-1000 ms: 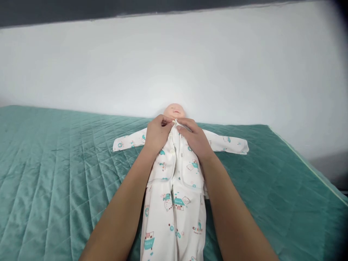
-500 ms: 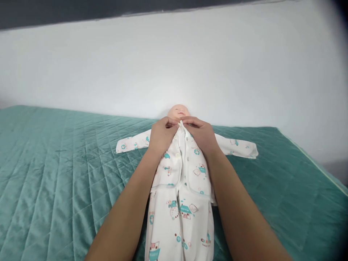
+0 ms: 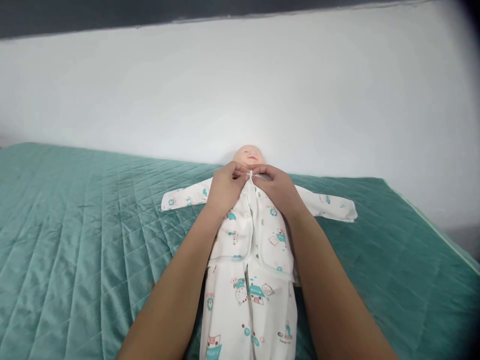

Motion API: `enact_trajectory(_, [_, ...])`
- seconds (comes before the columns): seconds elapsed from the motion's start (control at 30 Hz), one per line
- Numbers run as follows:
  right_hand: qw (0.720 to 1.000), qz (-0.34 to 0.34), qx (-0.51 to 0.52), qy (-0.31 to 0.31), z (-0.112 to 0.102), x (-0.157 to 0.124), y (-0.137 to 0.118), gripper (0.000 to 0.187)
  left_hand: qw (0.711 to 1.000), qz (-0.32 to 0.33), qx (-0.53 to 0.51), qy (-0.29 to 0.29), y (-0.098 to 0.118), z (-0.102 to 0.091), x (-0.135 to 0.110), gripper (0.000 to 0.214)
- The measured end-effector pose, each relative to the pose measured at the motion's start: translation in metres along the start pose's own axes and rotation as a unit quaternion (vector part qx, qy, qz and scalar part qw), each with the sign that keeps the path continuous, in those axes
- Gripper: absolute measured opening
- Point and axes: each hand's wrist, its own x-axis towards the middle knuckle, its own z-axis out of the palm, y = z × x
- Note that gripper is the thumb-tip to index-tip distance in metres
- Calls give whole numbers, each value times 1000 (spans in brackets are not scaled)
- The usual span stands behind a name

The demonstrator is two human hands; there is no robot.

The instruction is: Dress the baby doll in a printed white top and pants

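A baby doll [image 3: 248, 154] lies on its back, dressed in a white printed baby jacket [image 3: 234, 240] and matching trousers [image 3: 228, 310]. Both jacket sleeves stretch out sideways. At the collar, just below the doll's chin, my left hand [image 3: 227, 186] pinches the left front edge of the jacket. Opposite it, my right hand [image 3: 276, 186] pinches the right front edge, and the fingertips of both hands nearly meet. Below the collar the two front edges hang apart, with small snap buttons along them. My fingers hide the neck and the collar closure.
A green quilted cover [image 3: 93, 240] spreads under the doll and to both sides. Behind the doll's head rises a white wall [image 3: 240, 85] with a dark band along its top. The cover's right edge [image 3: 431, 222] has light piping.
Both hands stay at the collar with almost the same grip. The view has shifted slightly, and the collar edges between my fingers sit a little lower.
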Motion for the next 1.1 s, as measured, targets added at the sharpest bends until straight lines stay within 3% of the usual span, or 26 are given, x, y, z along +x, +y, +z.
enact_trajectory(0.23, [996, 35, -84, -8, 1, -6, -8, 18, 999, 41, 26, -25, 0, -1, -2, 26])
enact_trajectory(0.77, [1000, 17, -14, -13, 2, -4, 4, 10, 993, 20, 113, -5, 8, -1, -5, 13])
enact_trajectory(1.1, [999, -4, 37, 32, 3, -2, 12, 7, 968, 117, 221, -13, 6, -4, -7, 19])
